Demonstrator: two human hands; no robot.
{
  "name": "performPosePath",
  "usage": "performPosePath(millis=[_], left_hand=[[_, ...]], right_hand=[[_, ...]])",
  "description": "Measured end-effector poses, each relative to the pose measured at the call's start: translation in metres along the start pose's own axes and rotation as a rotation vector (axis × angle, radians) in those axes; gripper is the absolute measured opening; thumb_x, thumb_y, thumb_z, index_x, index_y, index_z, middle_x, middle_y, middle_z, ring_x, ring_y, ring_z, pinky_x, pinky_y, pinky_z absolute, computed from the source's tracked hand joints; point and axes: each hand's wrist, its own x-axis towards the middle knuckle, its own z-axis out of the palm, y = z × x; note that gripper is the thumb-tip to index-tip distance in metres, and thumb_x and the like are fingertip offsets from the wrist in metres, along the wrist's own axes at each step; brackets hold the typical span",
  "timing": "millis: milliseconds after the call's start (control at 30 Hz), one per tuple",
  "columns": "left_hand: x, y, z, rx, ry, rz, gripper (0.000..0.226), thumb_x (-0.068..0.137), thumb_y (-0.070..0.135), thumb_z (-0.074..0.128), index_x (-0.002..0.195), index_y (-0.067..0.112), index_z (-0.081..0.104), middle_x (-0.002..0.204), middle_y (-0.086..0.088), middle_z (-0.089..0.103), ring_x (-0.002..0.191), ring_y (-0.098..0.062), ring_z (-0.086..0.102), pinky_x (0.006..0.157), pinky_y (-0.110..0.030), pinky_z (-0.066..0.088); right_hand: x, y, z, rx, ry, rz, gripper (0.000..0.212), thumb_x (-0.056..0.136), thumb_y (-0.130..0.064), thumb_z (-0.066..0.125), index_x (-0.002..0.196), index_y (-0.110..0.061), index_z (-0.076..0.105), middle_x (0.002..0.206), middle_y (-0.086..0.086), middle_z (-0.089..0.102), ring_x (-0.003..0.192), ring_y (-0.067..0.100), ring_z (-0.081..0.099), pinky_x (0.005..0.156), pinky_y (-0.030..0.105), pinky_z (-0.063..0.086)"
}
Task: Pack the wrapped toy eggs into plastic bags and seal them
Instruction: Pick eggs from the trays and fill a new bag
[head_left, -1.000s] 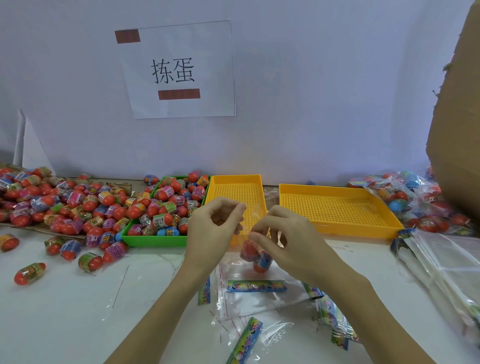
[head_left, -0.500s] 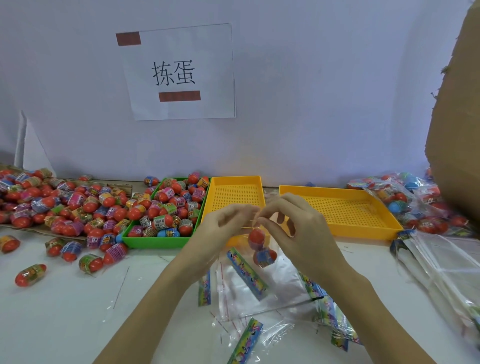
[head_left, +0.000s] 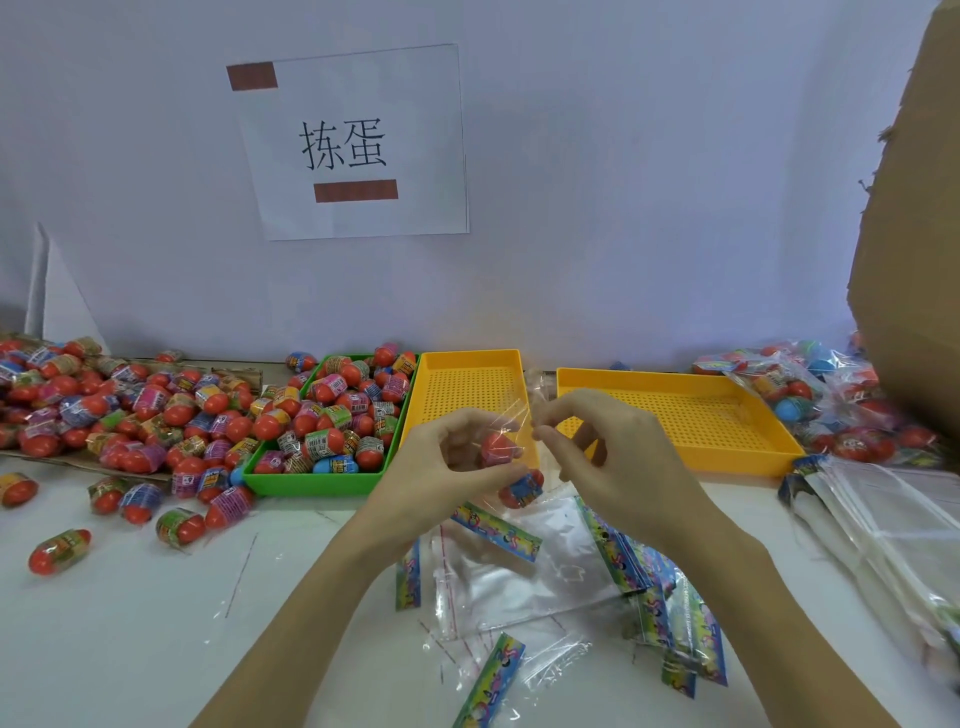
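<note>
White table (head_left: 130, 623) carries loose wrapped eggs (head_left: 130, 415) at left, then a green tray (head_left: 311, 483) full of them. At centre, the left hand (head_left: 441, 467) and the right hand (head_left: 613, 457) both pinch a clear bag (head_left: 511, 441) holding two eggs, above two yellow trays (head_left: 675, 415).

Even, bright, diffuse light fills the scene, leaving only faint soft shadows on the white table (head_left: 130, 623). Wide-angle distortion bends and stretches the edges. The centre is fairly sharp; the bagged eggs (head_left: 831, 410) far right look soft, and clear plastic bags (head_left: 519, 577) show mild glare.
</note>
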Motion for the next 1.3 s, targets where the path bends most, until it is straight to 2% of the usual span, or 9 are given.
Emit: performPosePath(millis=[100, 267, 333, 467, 600, 700, 833, 1033, 1300], left_hand=[[0.001, -0.001, -0.002, 0.034, 0.012, -0.016, 0.036, 0.083, 0.021, 0.090, 0.116, 0.027, 0.077, 0.106, -0.002, 0.080, 0.101, -0.020, 0.077, 0.087, -0.031, 0.063], [0.001, -0.002, -0.005, 0.042, 0.033, -0.031, 0.033, 0.085, 0.018, 0.088, 0.115, 0.026, 0.077, 0.105, -0.001, 0.080, 0.101, -0.020, 0.077, 0.087, -0.026, 0.061], [0.001, -0.003, -0.006, 0.037, 0.028, -0.033, 0.033, 0.085, 0.020, 0.088, 0.115, 0.028, 0.077, 0.106, 0.000, 0.080, 0.101, -0.019, 0.077, 0.085, -0.024, 0.061], [0.001, 0.000, -0.006, 0.082, -0.065, -0.044, 0.039, 0.086, 0.050, 0.080, 0.122, 0.034, 0.073, 0.112, 0.003, 0.079, 0.104, -0.017, 0.076, 0.093, -0.033, 0.062], [0.002, 0.007, 0.001, 0.045, 0.142, 0.037, 0.068, 0.089, 0.076, 0.051, 0.115, 0.018, 0.075, 0.107, 0.003, 0.080, 0.101, -0.015, 0.076, 0.090, -0.029, 0.061], [0.001, 0.006, 0.002, 0.116, 0.238, 0.085, 0.046, 0.090, 0.065, 0.069, 0.103, 0.022, 0.078, 0.095, 0.004, 0.078, 0.091, -0.014, 0.074, 0.082, -0.029, 0.062], [0.003, 0.002, 0.001, 0.112, 0.291, 0.008, 0.012, 0.094, 0.028, 0.076, 0.091, 0.017, 0.078, 0.084, -0.002, 0.077, 0.083, -0.019, 0.073, 0.079, -0.029, 0.062], [0.006, -0.001, -0.001, -0.127, 0.449, -0.077, 0.010, 0.096, 0.009, 0.072, 0.092, 0.001, 0.075, 0.084, -0.011, 0.079, 0.085, -0.023, 0.079, 0.075, -0.024, 0.062], [0.004, 0.003, 0.002, -0.116, 0.359, -0.003, 0.014, 0.103, 0.010, 0.064, 0.100, -0.004, 0.067, 0.090, -0.012, 0.080, 0.082, -0.030, 0.079, 0.071, -0.028, 0.063]], right_hand=[[0.000, -0.002, -0.003, -0.013, -0.007, -0.033, 0.006, 0.101, -0.025, 0.063, 0.100, -0.023, 0.069, 0.107, -0.016, 0.068, 0.068, 0.008, 0.065, 0.062, 0.016, 0.045], [0.000, -0.006, -0.008, -0.116, 0.051, -0.108, 0.014, 0.104, -0.027, 0.057, 0.107, -0.026, 0.070, 0.107, -0.017, 0.067, 0.063, 0.011, 0.062, 0.061, 0.033, 0.053], [0.000, -0.006, -0.008, -0.157, 0.072, -0.121, 0.015, 0.104, -0.024, 0.059, 0.110, -0.027, 0.072, 0.107, -0.015, 0.068, 0.061, 0.011, 0.060, 0.059, 0.032, 0.052], [0.001, -0.004, -0.006, -0.101, 0.041, -0.119, 0.008, 0.098, -0.015, 0.069, 0.103, -0.018, 0.075, 0.101, -0.007, 0.060, 0.071, 0.008, 0.058, 0.066, 0.025, 0.051], [-0.001, -0.003, -0.001, -0.102, -0.045, -0.183, 0.008, 0.096, -0.011, 0.072, 0.098, -0.015, 0.079, 0.099, -0.003, 0.062, 0.074, 0.000, 0.051, 0.068, 0.018, 0.047], [-0.002, -0.007, 0.005, -0.122, -0.096, -0.226, 0.009, 0.096, -0.013, 0.072, 0.099, -0.016, 0.080, 0.101, -0.004, 0.066, 0.080, 0.005, 0.052, 0.071, 0.017, 0.044], [-0.003, -0.011, 0.007, -0.146, -0.139, -0.278, 0.011, 0.097, -0.018, 0.071, 0.102, -0.019, 0.080, 0.103, -0.006, 0.069, 0.090, 0.011, 0.059, 0.072, 0.020, 0.047], [-0.004, -0.012, 0.009, -0.163, -0.006, -0.208, 0.007, 0.098, -0.022, 0.071, 0.101, -0.022, 0.076, 0.094, -0.010, 0.061, 0.074, 0.002, 0.047, 0.065, 0.021, 0.049], [-0.007, -0.020, 0.005, -0.061, -0.108, -0.186, 0.015, 0.100, -0.027, 0.060, 0.099, -0.021, 0.075, 0.111, -0.014, 0.067, 0.084, 0.005, 0.062, 0.069, 0.007, 0.040]])
